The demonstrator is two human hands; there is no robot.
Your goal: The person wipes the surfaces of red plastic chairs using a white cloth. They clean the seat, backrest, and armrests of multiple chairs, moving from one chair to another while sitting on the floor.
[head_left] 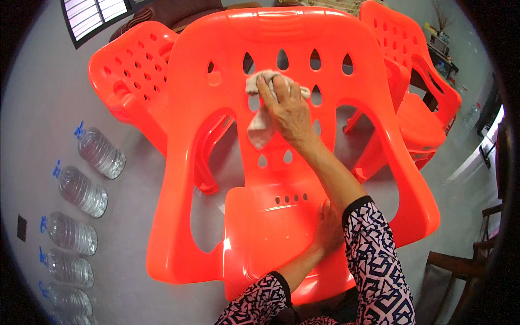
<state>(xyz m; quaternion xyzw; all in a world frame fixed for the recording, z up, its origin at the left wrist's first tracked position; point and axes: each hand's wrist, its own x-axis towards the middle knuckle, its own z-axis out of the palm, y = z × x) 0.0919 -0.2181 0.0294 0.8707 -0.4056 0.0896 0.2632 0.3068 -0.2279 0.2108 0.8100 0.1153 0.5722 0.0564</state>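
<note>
Right hand [287, 108] up on the backrest of the bright orange plastic armchair [216, 141], fingers spread flat and pressing a pale grey rag [259, 125] against the row of teardrop slots. Rag bunched under the palm, loose tail hanging down past the thumb. Left hand [326, 230] lower, resting on the seat near the small drain holes, partly tucked behind the right forearm — looks pressed flat to steady the chair, though the fingers mostly hidden. Chair tilted toward the wearer, backrest leaning away.

For a clean wipe, probably best to keep the palm flat, work the cloth into each slot edge where grime collects, and keep that lower hand bracing so the light chair doesn't skate on the smooth grey floor [49, 81].

More orange chairs behind [127, 76] and at right [417, 108]. Row of clear plastic water bottles [100, 153] with blue caps along the floor at left.
</note>
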